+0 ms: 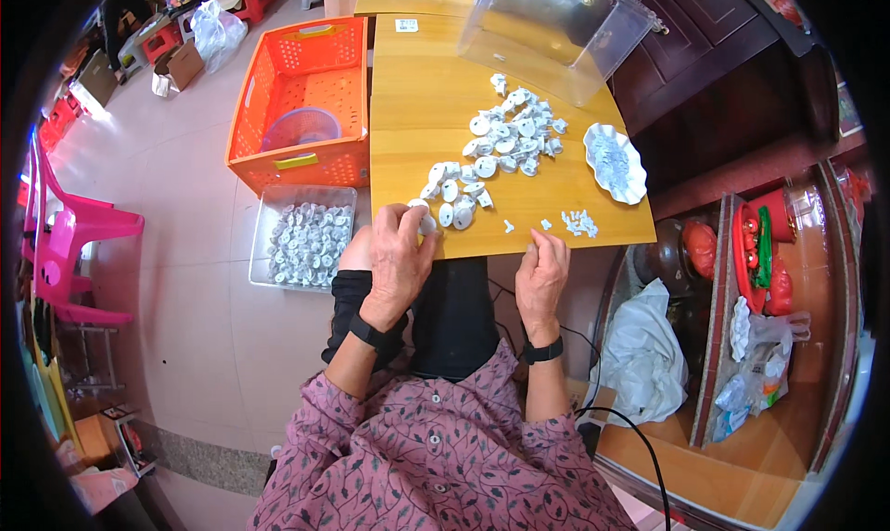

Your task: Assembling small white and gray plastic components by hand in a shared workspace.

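Observation:
At the near left corner of the yellow wooden table (408, 151), my left hand (399, 253) closes its thumb and fingers round a small round white plastic part (426, 224). More of these parts (505, 137) lie in a loose pile running back from that hand. My right hand (543, 270) is at the table's front edge, fingers bent and close together; anything in them is too small to make out. Just beyond its fingertips lies a tiny white piece (545, 224), with a little heap of similar pieces (580, 223) to the right.
A scalloped white dish (616, 164) of tiny pale pieces stands at the right. Behind is a clear plastic bin (556, 31). Left of the table are an orange crate (250, 142) and a clear tub (260, 244) full of white parts. Shelves (728, 318) stand at right.

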`<state>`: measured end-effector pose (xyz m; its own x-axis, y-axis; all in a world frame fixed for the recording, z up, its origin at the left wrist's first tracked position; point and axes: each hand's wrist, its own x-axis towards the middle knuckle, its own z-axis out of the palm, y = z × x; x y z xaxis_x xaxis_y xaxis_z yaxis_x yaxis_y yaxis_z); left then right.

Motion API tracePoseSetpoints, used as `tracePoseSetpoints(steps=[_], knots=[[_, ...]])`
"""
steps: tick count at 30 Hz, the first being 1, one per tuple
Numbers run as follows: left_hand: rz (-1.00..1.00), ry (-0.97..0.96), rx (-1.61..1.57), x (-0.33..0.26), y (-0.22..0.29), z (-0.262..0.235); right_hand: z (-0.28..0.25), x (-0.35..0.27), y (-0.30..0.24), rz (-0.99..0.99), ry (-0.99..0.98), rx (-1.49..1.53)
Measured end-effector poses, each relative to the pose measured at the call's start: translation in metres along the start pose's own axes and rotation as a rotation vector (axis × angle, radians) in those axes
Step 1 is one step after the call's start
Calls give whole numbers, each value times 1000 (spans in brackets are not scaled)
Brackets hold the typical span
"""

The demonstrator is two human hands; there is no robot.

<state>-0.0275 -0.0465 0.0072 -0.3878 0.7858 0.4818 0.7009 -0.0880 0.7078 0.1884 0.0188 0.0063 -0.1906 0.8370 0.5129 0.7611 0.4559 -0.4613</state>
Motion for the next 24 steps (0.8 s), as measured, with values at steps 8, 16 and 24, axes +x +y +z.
tracePoseSetpoints(steps=[8,16,24], knots=[[65,25,0,-4,-4,-7,-5,4,-24,-200,-140,-194],[16,63,-93,-10,-1,-8,-14,1,-30,-250,-246,-194],[-47,65,-143,-10,-1,-10,-8,1,-13,-338,-153,-108]])
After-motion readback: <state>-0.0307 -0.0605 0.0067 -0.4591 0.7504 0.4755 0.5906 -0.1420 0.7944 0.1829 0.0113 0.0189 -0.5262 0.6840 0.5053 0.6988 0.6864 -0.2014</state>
